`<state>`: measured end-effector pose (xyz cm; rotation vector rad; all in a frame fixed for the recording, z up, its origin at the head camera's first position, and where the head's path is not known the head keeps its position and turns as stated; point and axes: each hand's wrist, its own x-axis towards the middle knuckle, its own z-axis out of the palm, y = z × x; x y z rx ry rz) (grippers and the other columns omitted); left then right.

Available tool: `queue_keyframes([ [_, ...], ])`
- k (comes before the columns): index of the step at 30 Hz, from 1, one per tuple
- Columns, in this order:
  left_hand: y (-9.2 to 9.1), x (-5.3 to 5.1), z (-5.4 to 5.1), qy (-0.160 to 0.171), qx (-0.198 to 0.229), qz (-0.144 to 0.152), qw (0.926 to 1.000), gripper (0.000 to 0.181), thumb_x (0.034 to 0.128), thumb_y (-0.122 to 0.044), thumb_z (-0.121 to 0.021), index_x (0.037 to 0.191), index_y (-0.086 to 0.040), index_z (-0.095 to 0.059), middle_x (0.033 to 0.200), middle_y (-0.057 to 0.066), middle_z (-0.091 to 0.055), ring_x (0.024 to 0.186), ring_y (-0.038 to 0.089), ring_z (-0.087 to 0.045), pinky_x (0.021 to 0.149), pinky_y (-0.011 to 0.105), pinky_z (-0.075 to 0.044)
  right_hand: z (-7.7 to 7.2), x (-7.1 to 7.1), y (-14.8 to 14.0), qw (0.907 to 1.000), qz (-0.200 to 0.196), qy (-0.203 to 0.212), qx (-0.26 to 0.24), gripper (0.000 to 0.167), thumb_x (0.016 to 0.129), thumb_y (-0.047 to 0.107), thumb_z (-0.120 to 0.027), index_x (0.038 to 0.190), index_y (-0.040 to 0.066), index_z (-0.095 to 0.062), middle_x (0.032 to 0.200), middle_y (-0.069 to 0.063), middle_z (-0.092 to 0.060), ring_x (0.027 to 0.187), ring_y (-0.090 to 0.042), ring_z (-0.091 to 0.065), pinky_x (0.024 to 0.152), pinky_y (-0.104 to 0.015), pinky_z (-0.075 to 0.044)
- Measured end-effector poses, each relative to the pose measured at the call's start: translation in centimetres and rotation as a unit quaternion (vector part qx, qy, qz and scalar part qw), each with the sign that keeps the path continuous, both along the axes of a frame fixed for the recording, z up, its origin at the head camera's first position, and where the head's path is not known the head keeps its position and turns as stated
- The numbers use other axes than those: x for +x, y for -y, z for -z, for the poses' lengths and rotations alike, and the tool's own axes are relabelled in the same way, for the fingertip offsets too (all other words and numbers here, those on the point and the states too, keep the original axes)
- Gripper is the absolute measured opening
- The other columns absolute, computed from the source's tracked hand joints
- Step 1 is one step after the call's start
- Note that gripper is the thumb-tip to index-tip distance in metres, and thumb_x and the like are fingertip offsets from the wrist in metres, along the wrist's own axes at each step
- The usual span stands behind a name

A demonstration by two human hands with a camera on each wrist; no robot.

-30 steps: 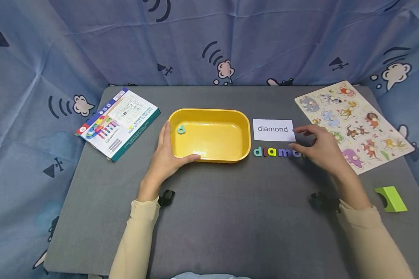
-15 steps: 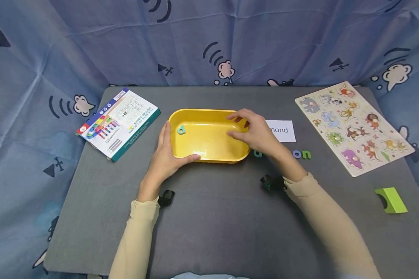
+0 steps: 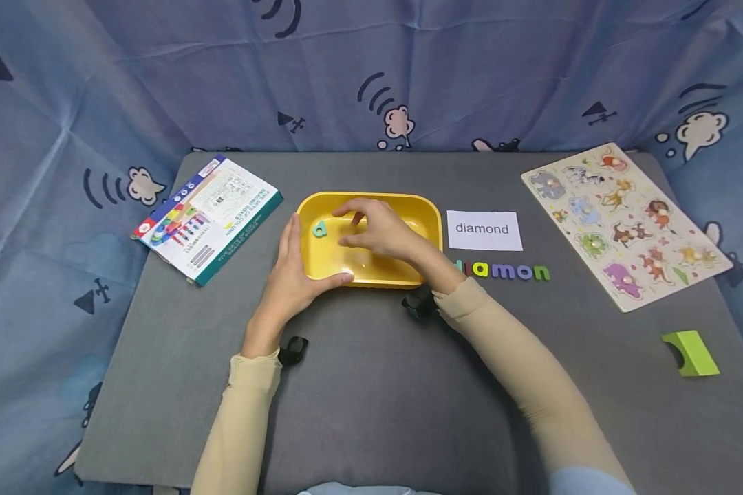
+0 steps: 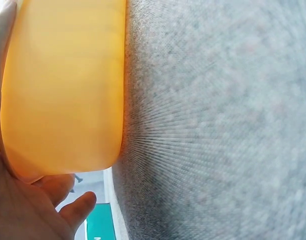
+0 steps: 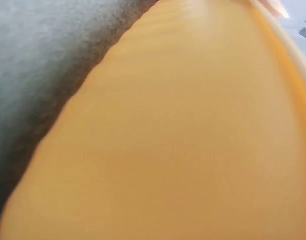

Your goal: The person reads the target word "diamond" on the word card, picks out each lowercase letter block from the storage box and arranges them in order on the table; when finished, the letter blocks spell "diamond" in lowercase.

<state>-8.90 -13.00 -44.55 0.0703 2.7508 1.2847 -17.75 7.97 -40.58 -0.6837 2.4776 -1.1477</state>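
Note:
My left hand (image 3: 287, 285) grips the left end of a yellow plastic tray (image 3: 369, 276), thumb along the near rim and fingers along the end wall. In the left wrist view that hand's fingers bend round the tray's wall (image 4: 68, 95). A turquoise letter d (image 3: 320, 229) lies in the tray at its left end. Just right of this letter, my right hand (image 3: 380, 230) hovers inside the tray, thumb and index finger apart with nothing between them. Only the tray's side (image 5: 168, 130) fills the right wrist view; the hand itself is not visible there.
Right of the tray lies a card reading "diamond" (image 3: 486, 230). Below it, coloured letters (image 3: 503, 271) spell "diamon", the first partly behind my right wrist. A boxed set (image 3: 209, 220) lies left, an animal puzzle board (image 3: 625, 223) right, a green arch block (image 3: 692, 353) nearer me.
My right hand has moved left from beside the card and the letter n, across the tray's right end, to near the turquoise d. The left hand and tray stay put.

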Motion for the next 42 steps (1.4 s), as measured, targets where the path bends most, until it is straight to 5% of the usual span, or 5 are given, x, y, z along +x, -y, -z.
queue_keyframes([
  [7, 0.1, 0.1, -0.3, 0.004, 0.005, 0.005, 1.0, 0.143, 0.0745, -0.071, -0.086, 0.172, -0.024, 0.007, 0.18, 0.001, 0.001, 0.16, 0.036, -0.025, 0.123, 0.064, -0.034, 1.1, -1.0, 2.2, 0.9939, -0.053, 0.014, 0.096, 0.058, 0.095, 0.017, -0.082, 0.149, 0.009, -0.061, 0.137, -0.016, -0.063, 0.114, -0.029, -0.058, 0.104, -0.039, -0.05],
  [19, 0.1, 0.0, -0.4, -0.01, 0.01, 0.006, 0.9999, 0.142, 0.0749, -0.07, -0.087, 0.172, -0.024, 0.007, 0.18, -0.001, 0.001, 0.161, 0.032, -0.022, 0.125, 0.06, -0.033, 1.7, -1.4, 3.5, 0.991, -0.061, 0.001, 0.119, 0.051, 0.1, 0.015, -0.075, 0.149, 0.015, -0.063, 0.077, -0.003, -0.052, 0.067, -0.016, -0.045, 0.066, -0.025, -0.036],
  [30, 0.0, 0.0, -0.3, -0.007, 0.006, 0.003, 1.0, 0.143, 0.0743, -0.071, -0.086, 0.172, -0.02, 0.005, 0.18, -0.002, 0.0, 0.16, 0.033, -0.026, 0.124, 0.059, -0.035, 2.0, -0.9, 3.5, 0.9935, -0.038, -0.03, 0.103, 0.018, 0.098, 0.009, -0.076, 0.114, 0.004, -0.068, 0.081, -0.005, -0.055, 0.077, -0.02, -0.052, 0.075, -0.029, -0.041],
  [37, -0.1, 0.1, -0.3, -0.003, 0.006, -0.001, 1.0, 0.144, 0.0737, -0.073, -0.086, 0.172, -0.02, 0.005, 0.18, 0.001, 0.0, 0.16, 0.034, -0.026, 0.124, 0.06, -0.034, 1.5, -0.5, 2.1, 0.9888, -0.039, -0.023, 0.142, 0.018, 0.096, 0.013, -0.079, 0.109, 0.005, -0.069, 0.102, -0.009, -0.055, 0.093, -0.024, -0.052, 0.085, -0.034, -0.044],
  [42, 0.0, 0.1, -0.3, -0.004, 0.008, -0.004, 0.9999, 0.144, 0.0737, -0.071, -0.087, 0.172, -0.019, 0.004, 0.18, 0.0, -0.001, 0.16, 0.034, -0.026, 0.124, 0.06, -0.034, 1.2, 0.1, 0.4, 0.9857, -0.024, -0.022, 0.165, 0.02, 0.094, 0.017, -0.079, 0.105, 0.005, -0.068, 0.104, -0.01, -0.056, 0.09, -0.025, -0.054, 0.082, -0.035, -0.046],
])
